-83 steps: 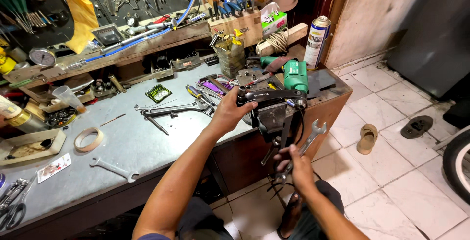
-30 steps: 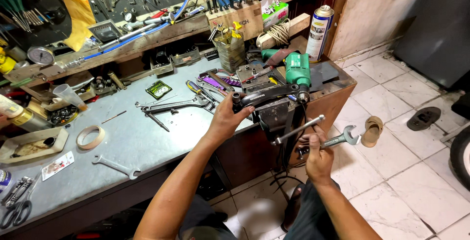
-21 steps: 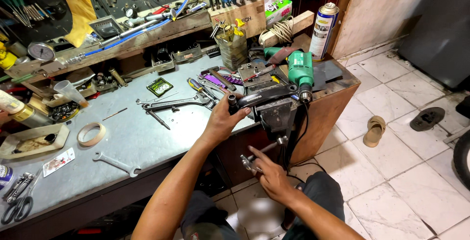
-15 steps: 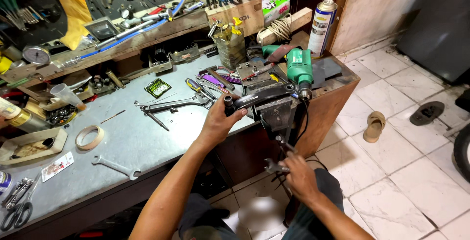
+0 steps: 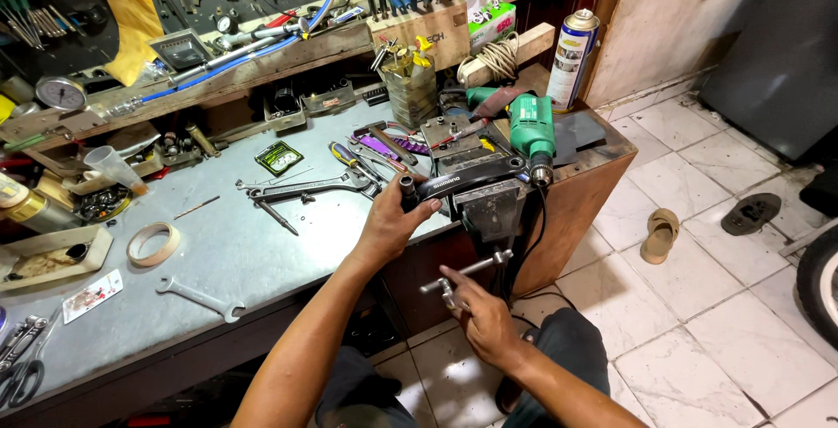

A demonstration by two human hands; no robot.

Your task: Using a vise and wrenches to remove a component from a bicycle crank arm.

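One vise (image 5: 489, 205), one crank (image 5: 463, 182), one drill (image 5: 532, 131), one spray can (image 5: 572, 57), one tape roll (image 5: 153, 243), two sandals (image 5: 661, 234).

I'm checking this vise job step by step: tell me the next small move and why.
Probably another turn of the vise handle. The right hand grips that bar below the bench vise, while the left hand steadies the black crank arm lying across the jaws. A hand on the part suggests it isn't firmly clamped yet.

I'm holding a black crank arm (image 5: 463, 185) with my left hand (image 5: 390, 223), my right hand (image 5: 482, 319) gripping the vise handle (image 5: 467, 272), green drill (image 5: 531, 134) lying beside
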